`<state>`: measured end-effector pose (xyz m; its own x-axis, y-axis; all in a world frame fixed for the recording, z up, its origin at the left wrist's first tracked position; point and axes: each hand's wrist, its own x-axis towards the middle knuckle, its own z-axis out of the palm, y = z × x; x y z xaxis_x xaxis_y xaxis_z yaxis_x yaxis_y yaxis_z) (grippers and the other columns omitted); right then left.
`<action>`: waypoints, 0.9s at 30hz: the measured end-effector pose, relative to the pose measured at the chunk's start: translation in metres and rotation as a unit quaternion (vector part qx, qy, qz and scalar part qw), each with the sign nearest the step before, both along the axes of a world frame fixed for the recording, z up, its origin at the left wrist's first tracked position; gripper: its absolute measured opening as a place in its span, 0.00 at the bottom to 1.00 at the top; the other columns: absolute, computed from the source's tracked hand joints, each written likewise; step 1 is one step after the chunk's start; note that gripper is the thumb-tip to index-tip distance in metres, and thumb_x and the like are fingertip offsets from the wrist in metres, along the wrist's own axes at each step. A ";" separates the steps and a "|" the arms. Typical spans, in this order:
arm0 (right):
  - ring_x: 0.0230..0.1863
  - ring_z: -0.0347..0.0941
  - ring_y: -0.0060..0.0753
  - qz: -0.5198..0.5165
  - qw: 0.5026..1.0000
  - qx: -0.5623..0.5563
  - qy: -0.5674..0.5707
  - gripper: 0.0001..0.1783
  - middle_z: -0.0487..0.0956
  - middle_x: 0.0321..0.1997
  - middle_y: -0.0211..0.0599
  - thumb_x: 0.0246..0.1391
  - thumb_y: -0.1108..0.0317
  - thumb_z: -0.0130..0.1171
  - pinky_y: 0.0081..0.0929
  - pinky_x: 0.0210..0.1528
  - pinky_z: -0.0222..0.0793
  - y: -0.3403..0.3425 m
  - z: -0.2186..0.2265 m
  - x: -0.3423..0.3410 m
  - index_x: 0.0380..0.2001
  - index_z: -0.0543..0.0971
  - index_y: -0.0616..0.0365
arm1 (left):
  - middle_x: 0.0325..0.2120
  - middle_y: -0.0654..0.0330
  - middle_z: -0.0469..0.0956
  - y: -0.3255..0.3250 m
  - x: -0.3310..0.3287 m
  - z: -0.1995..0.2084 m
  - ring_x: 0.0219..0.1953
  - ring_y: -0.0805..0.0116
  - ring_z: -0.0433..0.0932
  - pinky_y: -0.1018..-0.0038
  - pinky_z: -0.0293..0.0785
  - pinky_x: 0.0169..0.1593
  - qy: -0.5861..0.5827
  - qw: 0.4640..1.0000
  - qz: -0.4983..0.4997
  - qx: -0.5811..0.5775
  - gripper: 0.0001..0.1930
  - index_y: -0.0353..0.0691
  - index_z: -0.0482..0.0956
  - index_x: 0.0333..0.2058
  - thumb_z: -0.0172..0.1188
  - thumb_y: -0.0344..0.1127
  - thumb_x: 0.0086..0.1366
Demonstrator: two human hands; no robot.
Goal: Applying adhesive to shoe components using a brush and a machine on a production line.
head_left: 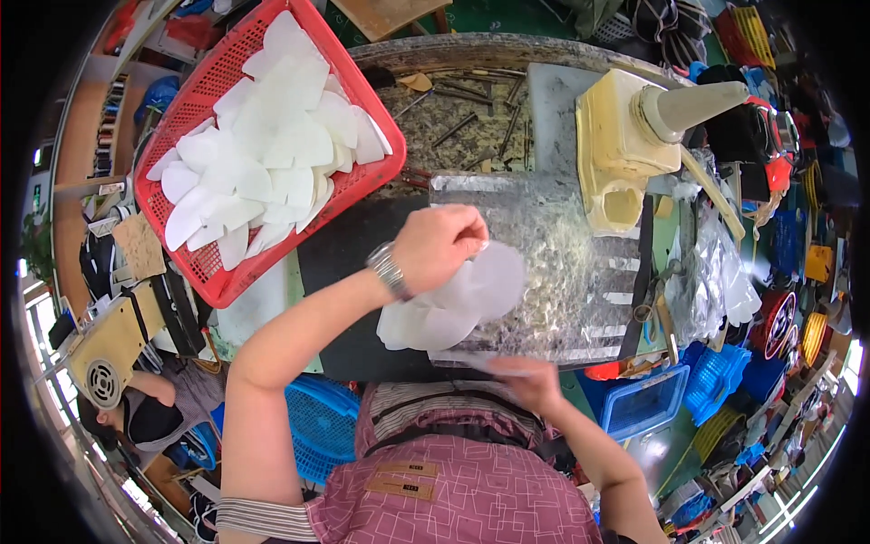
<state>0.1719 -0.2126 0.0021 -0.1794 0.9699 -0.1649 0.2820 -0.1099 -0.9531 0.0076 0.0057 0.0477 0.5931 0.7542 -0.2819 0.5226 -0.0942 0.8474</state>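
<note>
Pinching white piece by its edge, left hand; open board rightward.

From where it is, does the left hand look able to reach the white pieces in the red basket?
Probably yes: the red basket stands close beyond the left forearm, its top open, and nothing seems to block the left hand from the white pieces.

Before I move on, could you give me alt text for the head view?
A person's left hand is at a small pile of white, rounded flat pieces on a cluttered worktable, the blurred right hand by its near edge. Beyond, a red basket heaped with similar white pieces sits at left, a cream container at right.
</note>
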 end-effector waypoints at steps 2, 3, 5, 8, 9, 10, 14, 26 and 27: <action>0.30 0.73 0.27 -0.196 0.971 -0.137 0.001 0.06 0.77 0.26 0.36 0.45 0.72 0.51 0.24 0.34 0.68 0.018 0.031 0.033 0.19 0.75 0.59 | 0.24 0.60 0.71 -0.009 0.000 0.042 0.25 0.65 0.69 0.68 0.67 0.31 -0.096 0.989 0.020 0.111 0.02 0.39 0.72 0.22 0.53 0.27 0.46; 0.27 0.71 0.25 -0.335 0.929 -0.124 0.099 0.10 0.76 0.24 0.35 0.51 0.68 0.47 0.22 0.31 0.67 0.019 0.025 0.052 0.21 0.73 0.60 | 0.24 0.60 0.71 -0.021 0.002 0.043 0.25 0.65 0.69 0.68 0.67 0.31 -0.094 0.989 0.022 0.114 0.02 0.39 0.72 0.22 0.53 0.27 0.46; 0.25 0.70 0.23 -0.453 0.861 -0.001 0.230 0.06 0.74 0.24 0.34 0.53 0.68 0.45 0.19 0.30 0.66 0.041 0.030 0.088 0.29 0.68 0.60 | 0.28 0.61 0.70 -0.050 0.016 0.018 0.32 0.66 0.69 0.69 0.66 0.35 -0.120 0.931 -0.055 0.341 0.05 0.41 0.73 0.23 0.55 0.28 0.43; 0.28 0.71 0.24 -0.433 0.887 -0.040 0.157 0.06 0.75 0.25 0.37 0.51 0.71 0.46 0.20 0.32 0.67 0.066 0.029 0.075 0.29 0.71 0.62 | 0.31 0.63 0.68 -0.095 0.017 -0.032 0.37 0.67 0.66 0.71 0.63 0.40 -0.084 0.903 -0.132 0.401 0.07 0.41 0.73 0.23 0.55 0.30 0.41; 0.29 0.71 0.25 -0.204 0.970 -0.102 0.085 0.06 0.75 0.26 0.37 0.50 0.73 0.47 0.20 0.34 0.67 0.071 0.027 0.064 0.29 0.72 0.64 | 0.31 0.63 0.68 -0.108 0.017 -0.044 0.38 0.67 0.65 0.71 0.62 0.41 -0.078 0.879 -0.172 0.439 0.07 0.40 0.73 0.23 0.55 0.31 0.41; 0.29 0.71 0.25 0.036 0.987 -0.159 0.005 0.06 0.75 0.28 0.37 0.48 0.75 0.48 0.20 0.35 0.67 0.077 0.024 0.060 0.28 0.74 0.65 | 0.31 0.63 0.68 -0.115 0.019 -0.052 0.39 0.68 0.65 0.71 0.60 0.43 -0.074 0.851 -0.211 0.475 0.07 0.39 0.73 0.23 0.54 0.32 0.41; 0.30 0.72 0.26 -0.152 0.984 -0.004 -0.088 0.07 0.76 0.30 0.39 0.44 0.78 0.50 0.21 0.36 0.67 0.114 0.012 0.065 0.29 0.75 0.64 | 0.30 0.64 0.68 -0.115 0.021 -0.064 0.39 0.69 0.64 0.72 0.59 0.43 -0.044 0.824 -0.236 0.513 0.08 0.38 0.73 0.23 0.53 0.34 0.42; 0.30 0.72 0.29 -0.172 0.964 -0.205 -0.012 0.06 0.76 0.25 0.37 0.44 0.76 0.49 0.25 0.34 0.67 0.026 0.030 0.081 0.22 0.76 0.63 | 0.26 0.64 0.67 -0.102 0.020 -0.052 0.34 0.67 0.65 0.70 0.59 0.40 -0.063 0.870 -0.150 0.466 0.08 0.42 0.71 0.25 0.51 0.31 0.41; 0.26 0.71 0.26 -0.206 0.969 -0.130 -0.035 0.06 0.76 0.24 0.36 0.45 0.75 0.49 0.22 0.30 0.66 0.025 0.032 0.100 0.20 0.74 0.63 | 0.25 0.64 0.66 -0.099 0.017 -0.040 0.32 0.67 0.65 0.69 0.60 0.38 -0.127 0.889 -0.045 0.437 0.10 0.43 0.71 0.26 0.53 0.30 0.39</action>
